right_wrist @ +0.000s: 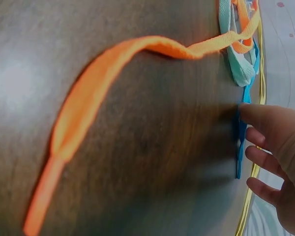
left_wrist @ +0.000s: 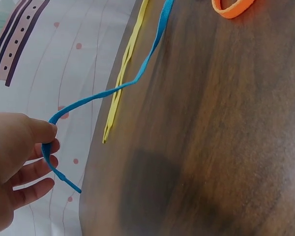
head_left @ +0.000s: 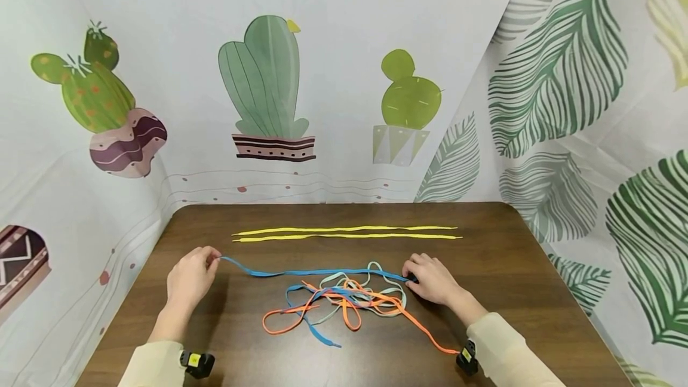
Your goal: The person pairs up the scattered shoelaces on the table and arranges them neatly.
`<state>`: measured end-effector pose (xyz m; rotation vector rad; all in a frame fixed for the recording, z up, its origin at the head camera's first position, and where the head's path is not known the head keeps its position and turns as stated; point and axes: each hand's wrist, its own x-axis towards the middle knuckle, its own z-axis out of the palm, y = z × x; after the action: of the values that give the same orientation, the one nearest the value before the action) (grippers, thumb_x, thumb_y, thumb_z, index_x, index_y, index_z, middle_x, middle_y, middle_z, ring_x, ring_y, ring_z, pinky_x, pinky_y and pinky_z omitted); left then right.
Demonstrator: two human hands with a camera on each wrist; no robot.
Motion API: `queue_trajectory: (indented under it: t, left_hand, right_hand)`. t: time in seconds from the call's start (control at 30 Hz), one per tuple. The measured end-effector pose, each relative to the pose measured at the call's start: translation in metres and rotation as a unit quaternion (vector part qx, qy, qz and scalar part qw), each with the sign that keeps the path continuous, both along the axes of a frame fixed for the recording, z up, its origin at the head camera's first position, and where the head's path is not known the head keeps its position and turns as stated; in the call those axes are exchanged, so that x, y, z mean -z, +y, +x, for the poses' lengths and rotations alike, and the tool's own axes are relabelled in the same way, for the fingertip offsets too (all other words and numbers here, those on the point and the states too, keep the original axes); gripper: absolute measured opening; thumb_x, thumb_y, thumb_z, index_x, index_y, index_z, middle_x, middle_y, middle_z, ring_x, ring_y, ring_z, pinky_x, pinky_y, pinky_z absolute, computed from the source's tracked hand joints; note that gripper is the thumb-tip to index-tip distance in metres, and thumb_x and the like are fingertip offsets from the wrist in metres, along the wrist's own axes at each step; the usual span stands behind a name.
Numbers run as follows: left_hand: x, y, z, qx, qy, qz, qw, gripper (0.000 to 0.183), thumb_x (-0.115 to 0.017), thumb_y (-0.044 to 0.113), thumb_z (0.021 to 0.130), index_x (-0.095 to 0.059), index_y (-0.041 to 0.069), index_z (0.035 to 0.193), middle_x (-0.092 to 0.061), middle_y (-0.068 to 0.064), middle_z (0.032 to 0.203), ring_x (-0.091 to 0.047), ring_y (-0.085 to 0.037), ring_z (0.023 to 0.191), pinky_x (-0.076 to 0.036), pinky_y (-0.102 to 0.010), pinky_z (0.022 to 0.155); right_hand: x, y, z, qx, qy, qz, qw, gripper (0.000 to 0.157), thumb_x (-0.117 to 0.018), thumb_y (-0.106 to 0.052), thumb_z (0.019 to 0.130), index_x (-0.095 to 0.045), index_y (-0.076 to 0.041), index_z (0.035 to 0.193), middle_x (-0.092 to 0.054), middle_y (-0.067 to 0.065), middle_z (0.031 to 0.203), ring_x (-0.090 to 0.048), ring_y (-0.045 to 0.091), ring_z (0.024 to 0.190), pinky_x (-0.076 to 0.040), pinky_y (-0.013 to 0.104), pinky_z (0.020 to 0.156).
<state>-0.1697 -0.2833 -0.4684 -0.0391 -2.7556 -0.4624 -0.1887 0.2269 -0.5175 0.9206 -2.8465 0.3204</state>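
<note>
A flat blue shoelace (head_left: 333, 272) runs across the table between both hands. My left hand (head_left: 188, 279) pinches it near its left tip, raised above the table; in the left wrist view the tipped end dangles below the fingers. At the other end, my right hand (head_left: 432, 279) pinches the lace low at the tabletop, its tip sticking out past the thumb in the right wrist view. Just in front lies a loose tangle of an orange shoelace (head_left: 352, 317), a pale green shoelace (head_left: 374, 266) and more blue shoelace (head_left: 317, 331).
Two yellow shoelaces (head_left: 344, 236) lie straight and side by side near the back of the brown wooden table (head_left: 252, 363). One orange end trails toward the right wrist camera (head_left: 467, 358). A printed cloth (head_left: 344, 88) hangs behind the table.
</note>
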Motion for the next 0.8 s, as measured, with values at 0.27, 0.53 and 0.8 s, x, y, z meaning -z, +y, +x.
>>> queue_trajectory:
  t: [0.27,0.53,0.8]
  left_hand:
    - [0.005,-0.009,0.001,-0.006,-0.013,-0.006,0.9999,0.005,-0.064,0.012,0.082,-0.065,0.014,0.086,-0.064,-0.001,0.076,-0.057,-0.020,0.060,-0.038,-0.035,0.043]
    - [0.002,-0.015,-0.001,0.005,-0.029,-0.024,0.9993,0.005,-0.064,0.013,0.083,-0.067,0.016,0.086,-0.067,-0.003,0.078,-0.059,-0.026,0.058,-0.040,-0.041,0.043]
    - [0.003,-0.016,-0.007,0.020,-0.051,-0.032,0.9980,0.018,-0.058,0.001,0.082,-0.068,0.013,0.091,-0.068,-0.011,0.095,-0.063,-0.032,0.069,-0.042,-0.041,0.045]
  right_hand:
    - [0.002,0.001,-0.006,-0.012,0.070,-0.030,0.997,0.025,-0.073,-0.012,0.072,-0.050,-0.021,0.073,-0.044,-0.012,0.070,-0.039,0.006,0.061,-0.032,0.027,0.056]
    - [-0.006,0.014,-0.014,0.009,0.098,-0.040,0.994,0.018,-0.071,-0.005,0.074,-0.057,-0.016,0.078,-0.052,-0.009,0.070,-0.045,0.005,0.055,-0.039,0.024,0.051]
    - [-0.014,0.030,-0.022,0.029,0.121,-0.044,0.991,0.014,-0.070,-0.002,0.073,-0.065,-0.011,0.082,-0.061,-0.001,0.077,-0.058,0.014,0.060,-0.046,0.033,0.056]
